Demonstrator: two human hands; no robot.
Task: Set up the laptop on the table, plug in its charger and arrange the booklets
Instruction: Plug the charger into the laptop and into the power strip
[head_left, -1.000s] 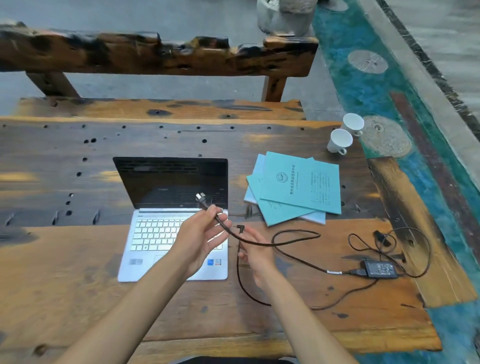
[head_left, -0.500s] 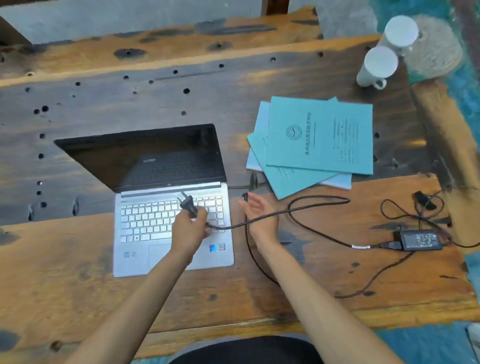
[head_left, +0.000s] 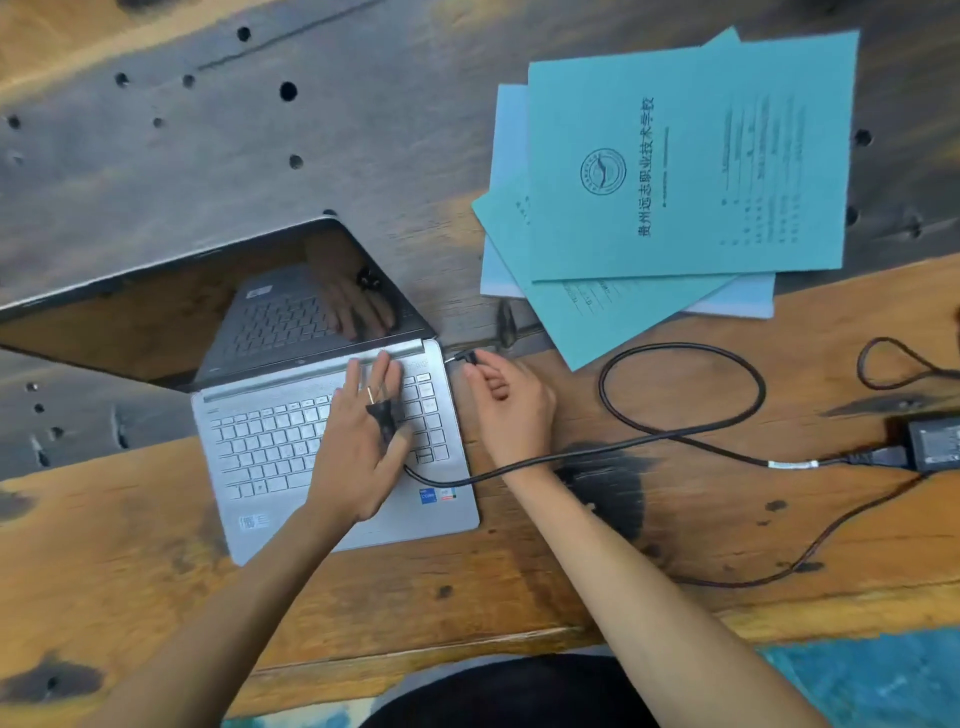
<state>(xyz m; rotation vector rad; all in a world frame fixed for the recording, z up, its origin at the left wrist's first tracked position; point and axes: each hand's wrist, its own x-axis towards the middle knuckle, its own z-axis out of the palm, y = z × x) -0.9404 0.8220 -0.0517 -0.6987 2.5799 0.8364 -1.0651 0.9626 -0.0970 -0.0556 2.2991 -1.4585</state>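
Note:
A silver laptop (head_left: 270, 452) stands open on the wooden table (head_left: 675, 519), its dark screen reflecting the keyboard. My left hand (head_left: 358, 447) lies flat on the keyboard's right side with the charger's black mains plug (head_left: 382, 418) clamped between two fingers. My right hand (head_left: 506, 405) pinches the small angled charger connector (head_left: 465, 357) right at the laptop's right edge, near the hinge. The black cable (head_left: 675, 431) loops across the table to the power brick (head_left: 935, 441). Teal booklets (head_left: 675, 171) lie fanned in a loose pile behind.
The tabletop has holes and dark knots. Its front edge runs just below my forearms. A second loop of cable (head_left: 893, 364) lies at the far right. Teal floor (head_left: 857, 675) shows at the lower right.
My head has dropped closer to the table. My left hand has gone down flat onto the keyboard with the plug. My right hand has carried the connector up to the laptop's right side.

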